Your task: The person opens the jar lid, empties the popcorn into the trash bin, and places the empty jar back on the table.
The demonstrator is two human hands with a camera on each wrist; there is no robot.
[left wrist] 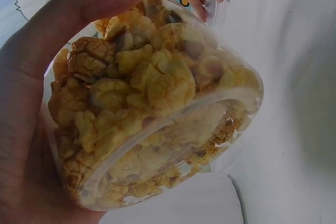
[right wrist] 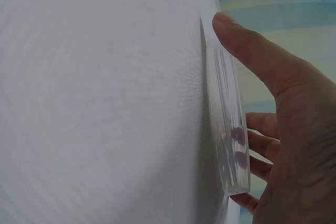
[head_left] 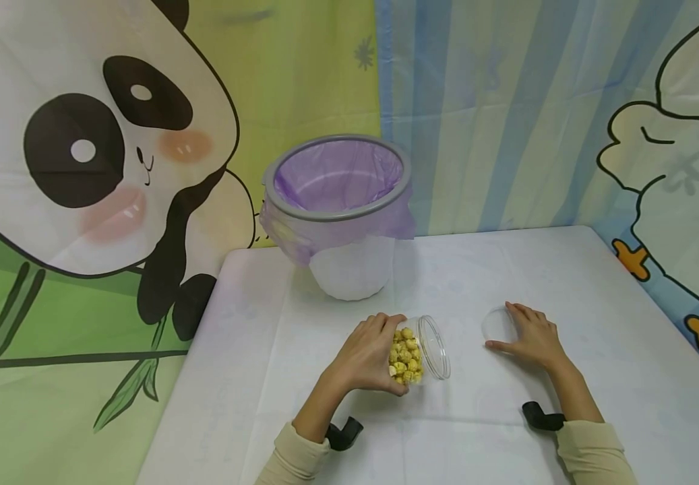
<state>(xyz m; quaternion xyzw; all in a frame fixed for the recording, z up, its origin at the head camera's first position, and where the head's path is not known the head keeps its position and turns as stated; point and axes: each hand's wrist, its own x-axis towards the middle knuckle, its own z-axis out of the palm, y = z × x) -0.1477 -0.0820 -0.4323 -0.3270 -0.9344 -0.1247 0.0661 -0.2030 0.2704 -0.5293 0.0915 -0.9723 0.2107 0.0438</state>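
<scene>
My left hand [head_left: 373, 353] grips a clear plastic jar [head_left: 435, 347] tipped on its side, its mouth facing right. Yellow popcorn [head_left: 406, 357] fills much of the jar. In the left wrist view the thumb and palm wrap the jar wall, and the popcorn [left wrist: 142, 77] shows through the clear plastic near the base. Over on the right, my right hand [head_left: 534, 337] spans a round clear lid [head_left: 498, 325], thumb at one edge and fingers at the other. The right wrist view has the lid [right wrist: 228, 124] flat, close over the white table, with fingertips at its rim.
A white bin [head_left: 352, 269] with a grey rim and a purple bag [head_left: 340, 175] stands at the back of the white-covered table [head_left: 476, 444]. Cartoon-printed cloths [head_left: 476, 121] hang behind and beside it. A black band piece [head_left: 344, 434] sits at each wrist.
</scene>
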